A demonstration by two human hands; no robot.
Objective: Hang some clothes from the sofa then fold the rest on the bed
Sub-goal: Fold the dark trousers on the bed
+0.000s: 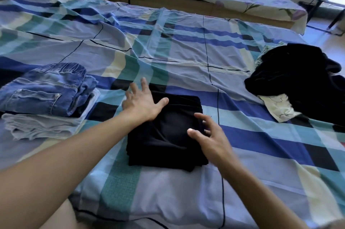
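A folded black garment [168,135] lies on the bed [186,51], in the middle of the sheet's width and towards its near edge. It is a thick, roughly square bundle of several layers, matt and dark, with soft creases across its top and slightly uneven edges at the near side. The left hand [143,103] rests flat on its far left corner, fingers straight and spread wide. The right hand [211,135] is at the garment's right edge, fingers spread and slightly bent, gripping nothing; whether they touch the cloth cannot be told. Folded jeans [46,88] sit on a pale folded garment [41,126] by the left edge. A heap of unfolded black clothes [298,75] lies by the right edge
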